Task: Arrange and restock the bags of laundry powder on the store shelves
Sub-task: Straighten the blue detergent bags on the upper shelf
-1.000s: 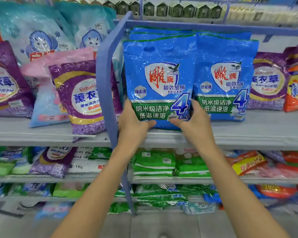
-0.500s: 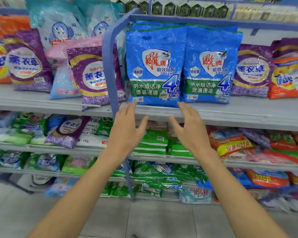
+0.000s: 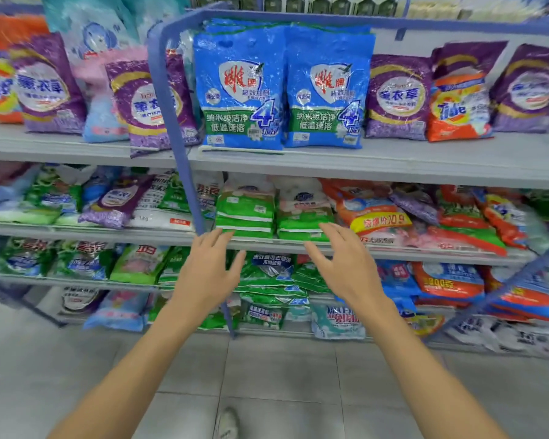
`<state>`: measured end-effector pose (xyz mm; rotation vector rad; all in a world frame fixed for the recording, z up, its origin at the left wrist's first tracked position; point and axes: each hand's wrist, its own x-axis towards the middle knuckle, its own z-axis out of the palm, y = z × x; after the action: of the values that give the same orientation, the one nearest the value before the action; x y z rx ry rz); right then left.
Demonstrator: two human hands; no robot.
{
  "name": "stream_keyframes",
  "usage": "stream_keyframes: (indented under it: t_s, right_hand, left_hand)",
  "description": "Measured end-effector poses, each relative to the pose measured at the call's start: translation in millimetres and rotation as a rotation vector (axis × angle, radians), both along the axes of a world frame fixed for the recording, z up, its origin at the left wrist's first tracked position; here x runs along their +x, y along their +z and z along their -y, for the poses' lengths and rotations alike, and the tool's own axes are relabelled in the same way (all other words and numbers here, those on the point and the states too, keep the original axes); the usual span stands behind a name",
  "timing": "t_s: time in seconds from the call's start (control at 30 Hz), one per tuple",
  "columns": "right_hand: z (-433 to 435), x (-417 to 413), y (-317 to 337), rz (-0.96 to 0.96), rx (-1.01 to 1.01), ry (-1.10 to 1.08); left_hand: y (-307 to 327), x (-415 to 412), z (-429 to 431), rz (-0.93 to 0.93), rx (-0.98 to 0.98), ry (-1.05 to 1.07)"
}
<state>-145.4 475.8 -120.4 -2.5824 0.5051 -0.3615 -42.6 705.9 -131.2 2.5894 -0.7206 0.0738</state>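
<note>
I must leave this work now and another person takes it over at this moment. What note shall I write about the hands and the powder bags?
Left hand: open, empty, in the air before the lower shelves.
Right hand: open, empty, beside it.
Done: left blue bag and right blue bag stand upright, side by side, on the upper shelf, labels outward.
Left: probably the shelf below, where green bags lie flat in stacks and orange bags lie in disorder.
</note>
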Motion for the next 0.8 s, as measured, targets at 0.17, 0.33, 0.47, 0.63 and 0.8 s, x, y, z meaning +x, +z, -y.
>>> stream_keyframes:
  t_s: [0.17, 0.33, 0.47, 0.63, 0.8]
  right_hand:
    - [-19.4, -10.4, 4.3, -0.014, 0.031, 0.030]
    - [-72.2, 12.8, 11.2, 0.003, 0.038, 0.157]
    - [-131.8, 39.4, 18.2, 0.006, 0.033, 0.286]
    - [-211.3, 66.6, 19.7, -0.005, 0.033, 0.417]
    - [-286.3, 92.0, 21.5, -0.011, 0.040, 0.460]
  left_hand:
    - [1.8, -18.2, -25.2, 0.021, 0.000, 0.032]
    - [14.5, -22.4, -86.0, 0.058, 0.010, 0.152]
    - [23.0, -21.0, -145.4, 0.071, 0.003, 0.283]
    - [21.9, -15.0, -224.4, 0.076, -0.003, 0.406]
    - [15.8, -0.6, -302.6, 0.068, -0.012, 0.469]
